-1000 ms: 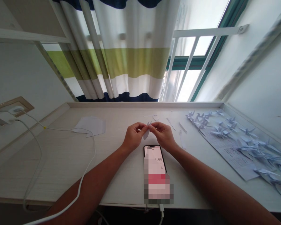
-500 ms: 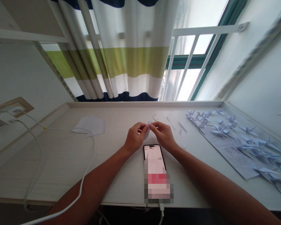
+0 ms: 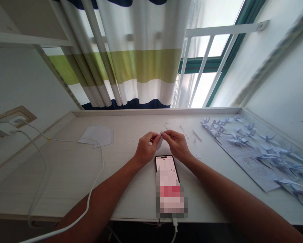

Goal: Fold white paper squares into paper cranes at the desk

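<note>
A small folded piece of white paper [image 3: 160, 143] is pinched between my two hands, above the middle of the white desk. My left hand [image 3: 146, 147] grips its left side with thumb and fingers closed. My right hand [image 3: 177, 144] pinches the upper right part, its fingertips close to those of the left. The paper's top is partly hidden by my fingers. Just below the hands a phone [image 3: 165, 172] lies face up, plugged into a white cable.
Several folded paper cranes [image 3: 239, 139] cover a printed sheet [image 3: 251, 165] on the right. Thin paper strips [image 3: 197, 135] lie beyond my right hand. White paper sheets [image 3: 98, 135] rest at the left. A white cable [image 3: 102, 165] crosses over my left forearm.
Both hands stay in almost the same spot on the folded paper. My right fingers have shifted slightly at its top. The number on the phone reads 10 instead of 08.
</note>
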